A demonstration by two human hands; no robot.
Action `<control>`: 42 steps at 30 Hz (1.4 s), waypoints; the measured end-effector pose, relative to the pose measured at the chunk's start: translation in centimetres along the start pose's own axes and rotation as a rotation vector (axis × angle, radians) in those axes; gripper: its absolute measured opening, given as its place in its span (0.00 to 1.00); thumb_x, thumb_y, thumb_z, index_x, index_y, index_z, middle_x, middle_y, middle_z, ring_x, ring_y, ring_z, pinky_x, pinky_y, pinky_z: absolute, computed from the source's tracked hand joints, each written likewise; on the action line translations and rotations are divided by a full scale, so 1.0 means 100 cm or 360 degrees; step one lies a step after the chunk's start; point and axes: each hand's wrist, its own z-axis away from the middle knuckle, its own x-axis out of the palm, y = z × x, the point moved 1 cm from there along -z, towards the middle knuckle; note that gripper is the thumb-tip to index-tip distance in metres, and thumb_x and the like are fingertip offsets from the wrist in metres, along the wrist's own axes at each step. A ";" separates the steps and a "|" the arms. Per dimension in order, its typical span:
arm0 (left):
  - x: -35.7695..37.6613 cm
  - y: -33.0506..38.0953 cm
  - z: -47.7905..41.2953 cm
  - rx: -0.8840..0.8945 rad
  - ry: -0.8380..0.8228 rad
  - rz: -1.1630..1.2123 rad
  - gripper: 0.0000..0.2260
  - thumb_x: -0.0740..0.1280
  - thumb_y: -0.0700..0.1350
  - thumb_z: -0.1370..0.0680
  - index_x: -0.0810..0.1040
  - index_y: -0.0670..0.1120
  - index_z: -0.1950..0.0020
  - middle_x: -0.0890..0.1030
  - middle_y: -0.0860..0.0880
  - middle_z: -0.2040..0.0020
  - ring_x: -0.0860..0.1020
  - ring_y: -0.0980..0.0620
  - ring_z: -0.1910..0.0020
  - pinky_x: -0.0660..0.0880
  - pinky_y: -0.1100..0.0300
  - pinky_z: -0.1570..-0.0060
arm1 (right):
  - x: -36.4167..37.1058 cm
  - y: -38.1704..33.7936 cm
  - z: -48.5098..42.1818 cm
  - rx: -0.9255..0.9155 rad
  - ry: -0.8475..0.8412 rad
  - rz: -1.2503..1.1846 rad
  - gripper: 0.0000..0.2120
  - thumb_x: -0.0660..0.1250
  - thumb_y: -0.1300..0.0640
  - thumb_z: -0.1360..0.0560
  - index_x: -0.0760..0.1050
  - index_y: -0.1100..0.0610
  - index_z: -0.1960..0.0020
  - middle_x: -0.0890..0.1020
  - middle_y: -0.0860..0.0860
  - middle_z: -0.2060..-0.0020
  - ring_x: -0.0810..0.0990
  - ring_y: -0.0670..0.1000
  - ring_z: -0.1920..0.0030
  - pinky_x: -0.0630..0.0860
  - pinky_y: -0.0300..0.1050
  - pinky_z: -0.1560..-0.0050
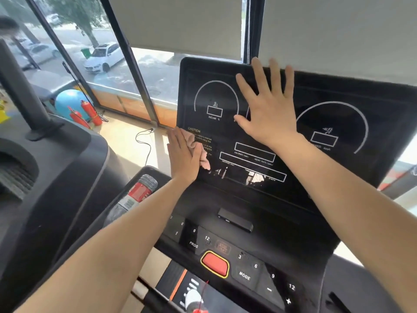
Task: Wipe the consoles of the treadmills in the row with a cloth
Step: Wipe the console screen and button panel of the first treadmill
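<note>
The black glossy treadmill console panel [338, 93] stands tilted back, facing the person. It carries white printed dial arcs, labelled boxes and a CAUTION text block.

The left hand [184, 154] lies at the 8 o'clock corner of the panel. Its fingers [178, 137] are straight and together, and they press a crumpled pale pink cloth [204, 159] against the panel surface. The cloth shows at the 3 o'clock side of this hand, over the CAUTION text.

The right hand [268, 111] lies flat on the panel near its 12 o'clock edge, between the two dial arcs. Its fingers [259, 73] are straight and spread, and they grip nothing.

Below the panel, at 6 o'clock, sits the black keypad deck [244, 275] with numbered keys, PROG and MODE keys. A red oval stop button with a yellow rim [214, 264] sits at its front centre. A small black rectangular device [235, 222] lies on the ledge between the panel and the keypad. A clear plastic bottle with a red label [137, 193] lies in the recess at 9 o'clock of the deck.

Room: a pale grey roller blind [180, 23] hangs half lowered over the black-framed window [144, 71] at 12 o'clock. A white car [102, 57] is parked outside. At 9 o'clock stands a neighbouring black treadmill [56, 177]. Beyond it, at 10 o'clock, are a blue exercise ball [70, 103] and red fire extinguishers [90, 111]. A black cable [144, 141] lies on the pale floor [121, 141].
</note>
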 end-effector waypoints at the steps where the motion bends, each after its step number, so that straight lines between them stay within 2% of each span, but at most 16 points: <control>1: 0.002 -0.004 0.004 -0.0011 -0.0009 0.0051 0.34 0.51 0.57 0.14 0.37 0.42 0.17 0.40 0.43 0.16 0.43 0.45 0.16 0.43 0.55 0.19 | -0.001 -0.001 0.004 0.0004 0.0001 -0.0026 0.40 0.69 0.40 0.26 0.59 0.51 0.20 0.54 0.58 0.18 0.50 0.67 0.19 0.45 0.70 0.22; 6: 0.017 -0.005 0.044 -0.0448 0.0052 0.0183 0.34 0.57 0.56 0.16 0.45 0.45 0.17 0.53 0.42 0.16 0.59 0.40 0.19 0.67 0.39 0.26 | 0.003 -0.014 0.070 0.0031 -0.0012 -0.0238 0.33 0.70 0.50 0.26 0.67 0.54 0.23 0.59 0.57 0.19 0.53 0.63 0.19 0.48 0.66 0.21; 8: 0.024 -0.001 0.060 -0.0505 0.0035 0.0104 0.34 0.58 0.55 0.16 0.47 0.40 0.17 0.54 0.38 0.17 0.56 0.39 0.18 0.61 0.39 0.23 | 0.006 -0.017 0.113 0.0097 -0.0060 -0.0281 0.31 0.70 0.51 0.26 0.69 0.53 0.25 0.61 0.56 0.20 0.55 0.61 0.19 0.49 0.64 0.21; 11: 0.035 0.003 0.080 -0.0357 -0.0038 0.0071 0.32 0.54 0.53 0.15 0.49 0.36 0.18 0.52 0.33 0.17 0.51 0.38 0.17 0.44 0.43 0.18 | 0.006 -0.013 0.175 0.0307 -0.0143 -0.0290 0.30 0.70 0.52 0.26 0.69 0.51 0.25 0.61 0.55 0.19 0.54 0.60 0.19 0.51 0.63 0.22; 13: 0.044 0.010 0.094 -0.0399 -0.0087 0.0198 0.32 0.53 0.51 0.14 0.42 0.37 0.18 0.43 0.37 0.16 0.44 0.41 0.17 0.30 0.52 0.22 | 0.004 -0.007 0.215 0.0491 -0.0186 -0.0264 0.31 0.71 0.53 0.26 0.69 0.51 0.24 0.60 0.55 0.19 0.54 0.60 0.19 0.51 0.63 0.23; 14: 0.048 0.014 0.100 -0.0419 -0.0113 0.0305 0.33 0.54 0.50 0.13 0.39 0.37 0.18 0.39 0.38 0.16 0.40 0.43 0.17 0.29 0.55 0.24 | 0.003 -0.005 0.232 0.0603 -0.0209 -0.0256 0.31 0.71 0.53 0.26 0.69 0.52 0.24 0.60 0.55 0.19 0.53 0.60 0.19 0.52 0.64 0.23; 17: 0.056 0.028 0.117 -0.0387 -0.0107 0.0416 0.33 0.53 0.51 0.13 0.37 0.40 0.18 0.35 0.40 0.17 0.37 0.44 0.17 0.37 0.48 0.19 | 0.001 0.001 0.276 0.0917 -0.0261 -0.0284 0.33 0.72 0.53 0.26 0.66 0.51 0.23 0.56 0.53 0.18 0.50 0.60 0.18 0.53 0.65 0.24; 19: 0.062 0.043 0.133 -0.0306 -0.0139 0.0443 0.33 0.52 0.51 0.13 0.36 0.40 0.18 0.33 0.40 0.18 0.36 0.43 0.17 0.39 0.46 0.19 | 0.002 0.004 0.298 0.0987 -0.0337 -0.0296 0.34 0.72 0.53 0.25 0.64 0.51 0.22 0.54 0.53 0.18 0.48 0.59 0.18 0.53 0.65 0.24; 23: 0.074 0.081 0.177 -0.0125 -0.0296 0.0525 0.33 0.51 0.53 0.13 0.36 0.40 0.18 0.32 0.41 0.18 0.36 0.40 0.18 0.37 0.45 0.20 | 0.007 0.014 0.327 0.0871 -0.0359 -0.0391 0.33 0.71 0.59 0.24 0.64 0.55 0.22 0.55 0.55 0.18 0.48 0.59 0.17 0.55 0.65 0.21; 26: 0.085 0.105 0.206 -0.0031 -0.0443 0.0568 0.34 0.48 0.58 0.15 0.33 0.45 0.18 0.29 0.43 0.19 0.36 0.37 0.18 0.40 0.41 0.19 | 0.009 0.022 0.342 0.0802 -0.0348 -0.0470 0.30 0.70 0.64 0.24 0.67 0.57 0.23 0.56 0.54 0.18 0.48 0.56 0.17 0.57 0.64 0.21; 28: 0.089 0.119 0.225 0.0047 -0.0534 0.0618 0.34 0.47 0.59 0.16 0.31 0.45 0.20 0.26 0.47 0.21 0.36 0.37 0.18 0.40 0.41 0.19 | 0.009 0.024 0.350 0.0788 -0.0321 -0.0516 0.29 0.70 0.65 0.24 0.69 0.56 0.24 0.59 0.54 0.19 0.51 0.55 0.17 0.55 0.61 0.20; 31: 0.089 0.136 0.255 0.0201 -0.0687 0.0754 0.33 0.49 0.55 0.15 0.32 0.44 0.19 0.24 0.52 0.22 0.31 0.45 0.19 0.39 0.46 0.19 | 0.006 0.018 0.360 0.0779 -0.0218 -0.0627 0.27 0.72 0.64 0.25 0.72 0.56 0.27 0.69 0.55 0.23 0.63 0.58 0.21 0.59 0.57 0.23; 33: 0.085 0.138 0.270 0.0340 -0.0805 0.0881 0.30 0.52 0.48 0.13 0.37 0.44 0.17 0.28 0.52 0.20 0.31 0.51 0.19 0.37 0.53 0.20 | 0.005 0.008 0.362 0.0762 -0.0184 -0.0678 0.27 0.74 0.64 0.25 0.73 0.57 0.27 0.73 0.56 0.27 0.69 0.59 0.26 0.60 0.52 0.25; 36: 0.073 0.127 0.273 0.0406 -0.1005 0.1104 0.28 0.54 0.39 0.14 0.45 0.42 0.16 0.40 0.52 0.16 0.41 0.59 0.17 0.42 0.61 0.19 | 0.009 -0.007 0.358 0.0658 -0.0123 -0.0759 0.25 0.73 0.65 0.25 0.75 0.61 0.29 0.76 0.57 0.30 0.73 0.61 0.30 0.67 0.55 0.27; 40: 0.054 0.104 0.257 0.0493 -0.1068 0.1251 0.24 0.55 0.31 0.16 0.65 0.43 0.20 0.61 0.48 0.18 0.58 0.54 0.18 0.55 0.47 0.18 | 0.025 -0.020 0.358 0.0399 -0.0177 -0.0736 0.24 0.70 0.64 0.22 0.74 0.58 0.27 0.73 0.56 0.26 0.70 0.61 0.28 0.71 0.60 0.31; 42: 0.044 0.093 0.241 0.0536 -0.1038 0.1182 0.22 0.56 0.30 0.17 0.73 0.43 0.25 0.68 0.48 0.21 0.66 0.54 0.21 0.65 0.49 0.22 | 0.033 -0.019 0.358 0.0312 -0.0332 -0.0589 0.29 0.72 0.63 0.24 0.72 0.52 0.25 0.70 0.54 0.24 0.70 0.60 0.32 0.74 0.59 0.36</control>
